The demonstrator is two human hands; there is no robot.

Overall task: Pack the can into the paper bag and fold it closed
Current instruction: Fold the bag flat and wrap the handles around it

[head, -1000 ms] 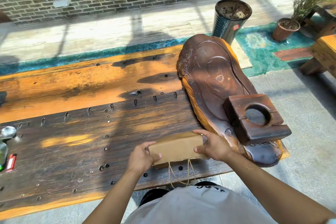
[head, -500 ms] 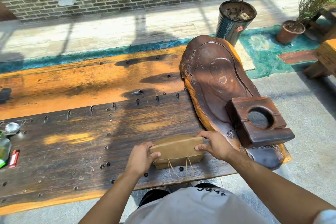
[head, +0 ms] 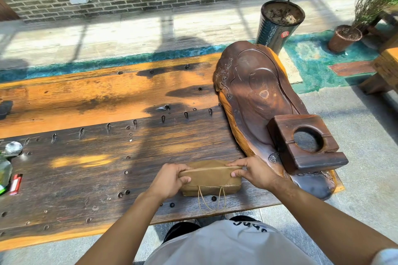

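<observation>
A brown paper bag (head: 210, 179) lies flat near the front edge of the wooden table (head: 97, 157), its top rolled over into a thick fold. Its string handles (head: 212, 202) hang toward me over the table. My left hand (head: 170, 179) grips the fold's left end, thumb on top. My right hand (head: 253, 171) pinches the right end, fingers spread over the roll. The can is not visible; the bag hides whatever is inside.
A large carved dark wooden slab (head: 258, 101) with a square wooden block (head: 303, 141) with a round hole sits just right of the bag. A red lighter (head: 16, 184) and a clear bottle (head: 5, 170) lie at the table's left edge. Potted plants (head: 280, 21) stand beyond.
The bag's top has been rolled down further, making the bundle shorter and thicker. Both hands stayed on its ends and shifted slightly away from me with the fold.
</observation>
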